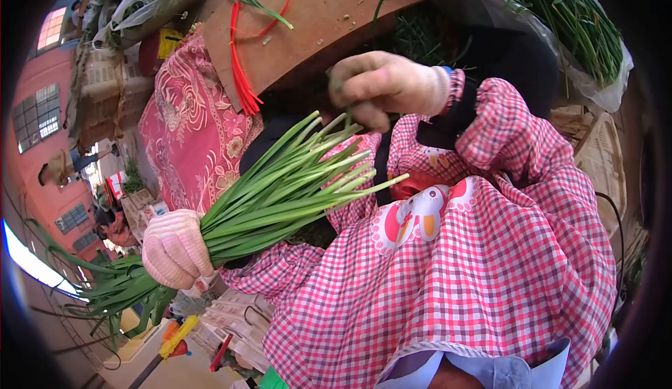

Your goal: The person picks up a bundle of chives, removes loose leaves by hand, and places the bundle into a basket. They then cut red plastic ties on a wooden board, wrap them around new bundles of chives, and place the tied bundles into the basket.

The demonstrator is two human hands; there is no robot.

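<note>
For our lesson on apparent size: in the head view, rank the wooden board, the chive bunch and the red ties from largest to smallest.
1. Wooden board and chive bunch: too alike to rank, and the bunch is nearer the camera.
2. Red ties, clearly smallest.
</note>
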